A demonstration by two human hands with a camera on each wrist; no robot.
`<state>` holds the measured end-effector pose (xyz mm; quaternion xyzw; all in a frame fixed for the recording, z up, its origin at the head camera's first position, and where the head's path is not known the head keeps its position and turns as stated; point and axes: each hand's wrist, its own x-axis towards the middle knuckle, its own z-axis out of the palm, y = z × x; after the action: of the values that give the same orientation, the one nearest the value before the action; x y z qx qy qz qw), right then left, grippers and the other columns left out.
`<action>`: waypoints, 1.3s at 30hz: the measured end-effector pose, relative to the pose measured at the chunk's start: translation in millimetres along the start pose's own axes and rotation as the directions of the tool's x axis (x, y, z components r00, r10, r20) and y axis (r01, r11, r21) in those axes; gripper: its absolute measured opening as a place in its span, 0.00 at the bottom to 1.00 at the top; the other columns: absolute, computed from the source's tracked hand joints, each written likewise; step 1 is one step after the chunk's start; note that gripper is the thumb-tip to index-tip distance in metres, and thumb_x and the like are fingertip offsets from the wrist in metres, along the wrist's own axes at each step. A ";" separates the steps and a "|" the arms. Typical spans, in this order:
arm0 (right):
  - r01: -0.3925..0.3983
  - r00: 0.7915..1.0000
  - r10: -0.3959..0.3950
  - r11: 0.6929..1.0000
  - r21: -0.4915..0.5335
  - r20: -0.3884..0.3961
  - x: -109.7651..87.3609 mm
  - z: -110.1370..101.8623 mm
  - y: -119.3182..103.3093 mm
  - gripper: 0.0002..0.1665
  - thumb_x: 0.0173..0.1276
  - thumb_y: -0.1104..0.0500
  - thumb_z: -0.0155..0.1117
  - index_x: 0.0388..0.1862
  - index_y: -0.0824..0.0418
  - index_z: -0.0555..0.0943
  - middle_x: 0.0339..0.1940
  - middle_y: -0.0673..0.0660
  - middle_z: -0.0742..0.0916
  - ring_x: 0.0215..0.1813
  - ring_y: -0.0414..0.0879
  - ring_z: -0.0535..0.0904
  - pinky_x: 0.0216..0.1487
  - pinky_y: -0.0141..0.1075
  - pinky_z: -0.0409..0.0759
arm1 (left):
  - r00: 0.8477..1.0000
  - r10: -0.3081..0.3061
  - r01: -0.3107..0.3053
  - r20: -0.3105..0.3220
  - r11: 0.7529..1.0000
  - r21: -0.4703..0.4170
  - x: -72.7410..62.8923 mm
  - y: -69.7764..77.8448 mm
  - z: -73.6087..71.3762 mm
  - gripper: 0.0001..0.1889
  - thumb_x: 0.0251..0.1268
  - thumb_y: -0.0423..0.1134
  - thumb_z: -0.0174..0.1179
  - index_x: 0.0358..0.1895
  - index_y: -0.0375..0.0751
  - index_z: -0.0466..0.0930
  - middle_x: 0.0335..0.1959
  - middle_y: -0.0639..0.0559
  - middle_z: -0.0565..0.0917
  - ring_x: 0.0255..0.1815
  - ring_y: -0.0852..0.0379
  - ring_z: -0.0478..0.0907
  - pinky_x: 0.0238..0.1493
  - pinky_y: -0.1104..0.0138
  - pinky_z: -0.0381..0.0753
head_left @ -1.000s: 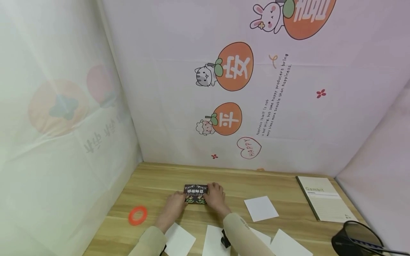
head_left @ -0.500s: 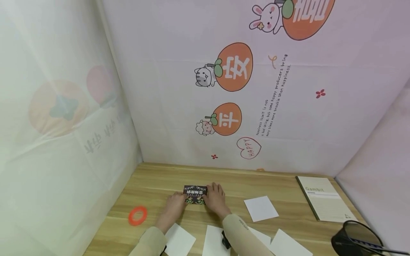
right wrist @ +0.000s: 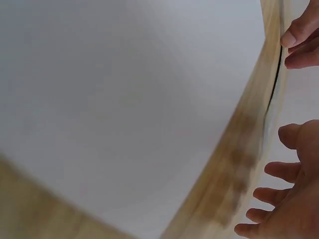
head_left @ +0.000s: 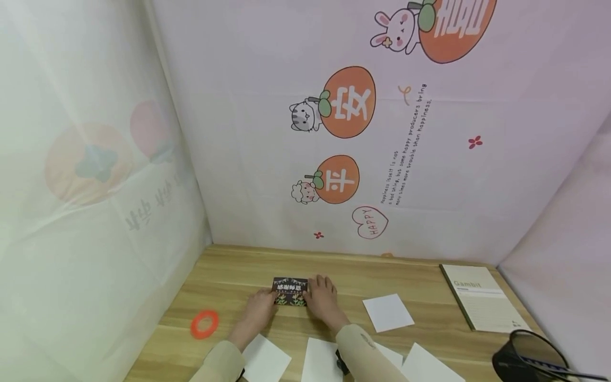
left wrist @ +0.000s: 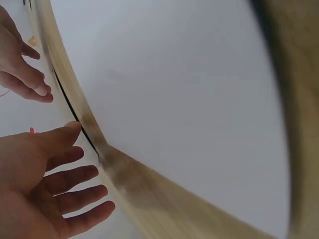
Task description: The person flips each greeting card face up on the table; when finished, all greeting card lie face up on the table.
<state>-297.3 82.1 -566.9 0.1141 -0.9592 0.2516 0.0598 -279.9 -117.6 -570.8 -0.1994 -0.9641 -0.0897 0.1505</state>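
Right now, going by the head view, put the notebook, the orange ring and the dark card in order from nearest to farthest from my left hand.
1. Dark card: just right of the left hand, at its fingertips.
2. Orange ring: a little way off, on the left.
3. Notebook: well over to the right, beyond the right hand.

Both arms (head_left: pixel 220 365) reached forward. The left hand (head_left: pixel 260 306) and right hand (head_left: pixel 323 297) were near each other, fingers (left wrist: pixel 82 197) spread and loosely extended.
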 end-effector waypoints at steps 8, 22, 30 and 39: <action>-0.020 0.999 0.020 1.000 -0.003 -0.031 -9.3 -22.5 9.9 0.23 0.72 0.55 0.57 0.60 0.67 0.74 0.67 0.72 0.69 0.69 0.72 0.59 0.66 0.66 0.58 | 0.998 0.039 -0.036 0.050 0.997 -0.067 6.8 21.6 -18.1 0.20 0.56 0.40 0.68 0.50 0.33 0.80 0.55 0.34 0.79 0.55 0.35 0.77 0.50 0.48 0.80; 0.007 0.993 -0.009 1.000 -0.023 -0.114 -31.8 -50.7 35.9 0.24 0.68 0.57 0.61 0.57 0.72 0.74 0.62 0.76 0.72 0.63 0.76 0.64 0.59 0.69 0.66 | 0.995 0.068 -0.055 0.073 0.984 -0.167 22.2 63.8 -12.9 0.24 0.62 0.44 0.63 0.59 0.35 0.75 0.62 0.37 0.75 0.61 0.36 0.72 0.54 0.42 0.76; -0.052 0.988 0.051 0.999 -0.005 -0.148 -40.5 -69.6 60.6 0.23 0.68 0.58 0.61 0.57 0.71 0.75 0.59 0.72 0.77 0.61 0.72 0.69 0.57 0.65 0.70 | 0.987 0.129 -0.104 0.099 0.969 -0.223 36.3 92.5 -2.5 0.30 0.61 0.46 0.64 0.64 0.34 0.70 0.62 0.39 0.75 0.62 0.42 0.72 0.57 0.46 0.76; -0.155 0.975 0.148 0.987 -0.031 -0.165 -58.1 -94.0 93.2 0.24 0.67 0.59 0.59 0.58 0.72 0.74 0.58 0.73 0.77 0.61 0.72 0.69 0.55 0.65 0.71 | 0.962 0.207 -0.164 0.177 0.959 -0.229 46.0 130.0 13.8 0.30 0.64 0.50 0.61 0.63 0.35 0.71 0.63 0.38 0.74 0.62 0.40 0.72 0.58 0.49 0.76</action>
<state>-258.9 218.7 -539.1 0.0184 -0.9623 0.2430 0.1208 -270.2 19.7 -554.1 -0.3123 -0.9361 -0.1571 0.0386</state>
